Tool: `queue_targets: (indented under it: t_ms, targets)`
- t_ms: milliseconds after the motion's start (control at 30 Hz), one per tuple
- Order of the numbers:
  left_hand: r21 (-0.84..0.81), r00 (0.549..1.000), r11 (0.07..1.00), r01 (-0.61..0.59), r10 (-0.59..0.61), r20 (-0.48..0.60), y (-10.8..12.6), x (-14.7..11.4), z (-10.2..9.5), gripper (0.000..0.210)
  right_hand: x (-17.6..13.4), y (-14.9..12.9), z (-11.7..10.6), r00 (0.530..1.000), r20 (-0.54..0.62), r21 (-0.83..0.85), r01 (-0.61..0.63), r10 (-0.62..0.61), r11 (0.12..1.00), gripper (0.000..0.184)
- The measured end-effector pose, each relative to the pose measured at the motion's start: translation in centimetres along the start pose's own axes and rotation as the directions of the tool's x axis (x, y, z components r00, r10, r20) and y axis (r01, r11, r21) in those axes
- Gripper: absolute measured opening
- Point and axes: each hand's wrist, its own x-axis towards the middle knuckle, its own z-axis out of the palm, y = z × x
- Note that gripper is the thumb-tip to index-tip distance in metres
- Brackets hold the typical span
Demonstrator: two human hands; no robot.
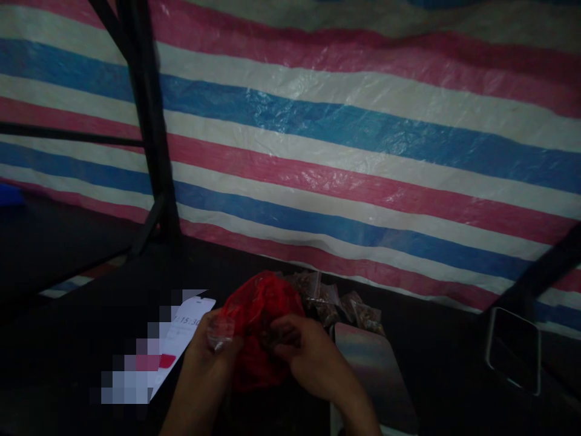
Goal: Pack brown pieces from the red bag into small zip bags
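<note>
My left hand [206, 354] holds a small clear plastic pouch [221, 332] pinched between its fingers. My right hand [302, 357] is closed on something dark at the mouth of a red plastic bag [258, 315] that sits on the dark table between both hands. Behind the red bag lie several small clear pouches [338, 303] filled with brown pieces.
A lit phone [186, 339] lies left of my left hand. A grey metal scale plate [372, 375] sits right of my right hand. A dark framed object [512, 348] stands far right. A striped tarp [363, 139] hangs behind, with a black post [149, 121] at left.
</note>
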Motion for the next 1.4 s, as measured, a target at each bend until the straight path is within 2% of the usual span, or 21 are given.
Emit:
queue_targets:
  t_ms: [100,200,300,367,433,500,600,700,800,900,1000,1167,1267,1400]
  targets:
    - [0.082,0.995,0.993,-0.083,0.077,0.070,0.0,0.4,0.1,0.048,-0.4,-0.4,-0.3,1.000,0.026,0.057,-0.002,0.001,0.998,0.037]
    - [0.187,0.976,0.958,-0.216,0.217,0.011,0.3,0.7,0.4,0.053,-0.7,-0.5,-0.7,1.000,-0.013,0.054,-0.001,0.002,0.999,0.038]
    - [0.377,0.887,0.830,-0.410,0.459,-0.047,0.5,0.6,0.3,0.055,-0.9,-0.9,-1.1,0.998,-0.061,0.078,0.009,-0.004,0.997,0.039]
    - [0.436,0.850,0.774,-0.459,0.525,-0.038,0.5,0.5,0.3,0.055,-1.0,-1.7,-1.1,0.997,-0.074,0.130,0.036,-0.026,0.991,0.040]
    - [0.443,0.858,0.776,-0.450,0.513,-0.025,0.5,0.4,0.2,0.054,-1.3,-2.8,-0.8,0.994,-0.081,0.198,0.091,-0.076,0.976,0.041]
    - [0.420,0.889,0.806,-0.417,0.458,0.002,0.6,0.2,0.2,0.052,-1.7,-4.0,-0.4,0.986,-0.096,0.226,0.152,-0.133,0.962,0.041]
    - [0.341,0.928,0.864,-0.370,0.363,0.088,0.4,0.1,0.0,0.047,-2.2,-5.3,0.6,0.965,-0.111,0.046,0.242,-0.236,0.969,0.043]
    - [0.280,0.928,0.887,-0.367,0.329,0.174,0.1,0.3,-0.1,0.042,-2.3,-5.9,1.3,0.945,-0.062,-0.189,0.304,-0.320,0.934,0.052]
    - [0.240,0.934,0.909,-0.340,0.298,0.195,-0.2,0.4,0.0,0.041,-2.0,-6.1,1.7,0.937,-0.008,-0.301,0.330,-0.348,0.895,0.059]
    - [0.205,0.946,0.934,-0.292,0.252,0.202,-0.1,0.3,0.0,0.047,-1.7,-6.3,1.9,0.931,0.051,-0.340,0.356,-0.361,0.870,0.061]
    - [0.188,0.949,0.946,-0.263,0.218,0.229,0.0,0.0,-0.2,0.042,-1.6,-6.5,2.1,0.931,0.086,-0.360,0.362,-0.356,0.860,0.062]
    - [0.200,0.936,0.938,-0.282,0.223,0.274,0.1,-0.2,-0.9,0.024,-1.4,-6.5,2.4,0.936,0.029,-0.456,0.326,-0.352,0.828,0.071]
    - [0.215,0.916,0.917,-0.336,0.265,0.300,0.4,-0.1,-1.3,0.017,-1.3,-6.3,2.3,0.928,0.022,-0.433,0.345,-0.373,0.833,0.065]
    - [0.230,0.905,0.899,-0.374,0.298,0.305,0.6,0.0,-1.7,0.020,-1.1,-6.2,2.5,0.920,-0.009,-0.390,0.357,-0.391,0.849,0.056]
